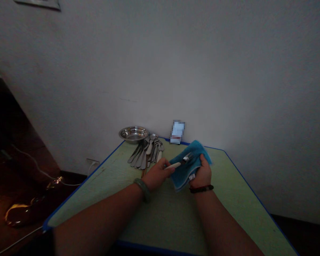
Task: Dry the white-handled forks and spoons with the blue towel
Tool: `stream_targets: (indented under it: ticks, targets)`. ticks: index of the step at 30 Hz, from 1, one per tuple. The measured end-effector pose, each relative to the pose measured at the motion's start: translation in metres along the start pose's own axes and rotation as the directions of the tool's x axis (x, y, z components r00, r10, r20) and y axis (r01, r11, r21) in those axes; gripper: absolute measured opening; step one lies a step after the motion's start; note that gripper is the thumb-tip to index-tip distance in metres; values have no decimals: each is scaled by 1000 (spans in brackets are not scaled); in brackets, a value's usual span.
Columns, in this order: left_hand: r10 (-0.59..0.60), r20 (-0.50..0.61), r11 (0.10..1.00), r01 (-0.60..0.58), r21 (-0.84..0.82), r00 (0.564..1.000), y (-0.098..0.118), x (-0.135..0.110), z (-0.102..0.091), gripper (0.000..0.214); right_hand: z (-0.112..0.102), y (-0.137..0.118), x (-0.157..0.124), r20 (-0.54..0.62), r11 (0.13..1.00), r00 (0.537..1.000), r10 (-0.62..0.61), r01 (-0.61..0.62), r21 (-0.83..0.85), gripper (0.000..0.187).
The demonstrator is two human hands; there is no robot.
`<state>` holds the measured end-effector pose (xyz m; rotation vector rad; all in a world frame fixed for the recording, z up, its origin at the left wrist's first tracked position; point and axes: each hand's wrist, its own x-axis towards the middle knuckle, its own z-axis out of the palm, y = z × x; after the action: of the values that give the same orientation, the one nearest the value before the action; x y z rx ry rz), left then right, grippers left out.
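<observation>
My left hand (158, 175) is closed around the pale handle of a fork (186, 158), whose metal head points up and to the right. Behind the fork head spreads a blue cloth (179, 177) with a small white tag. My right hand (202, 173) grips this cloth from below, its thumb pressed on the upper side near the fork's tines. Left of my hands, a pile of cutlery (142, 156) lies on the table, with several metal handles fanned towards me and some pale ones among them.
A round, shiny metal bowl (134, 134) sits at the table's back left corner. Against the wall leans a phone (177, 132) with a lit, blurred screen. The pale green table (96, 193) has a blue edge. White cables (37, 163) run across the floor at left.
</observation>
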<state>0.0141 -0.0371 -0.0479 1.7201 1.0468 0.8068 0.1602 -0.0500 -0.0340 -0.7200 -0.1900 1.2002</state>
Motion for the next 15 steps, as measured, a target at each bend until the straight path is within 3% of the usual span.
stream_targets:
  ticks: [15]
  targets:
    - [-39,-16,999,39,21,999,-2,1,2,26,-2,-4,3,-54,996,995,-82,84,37,25]
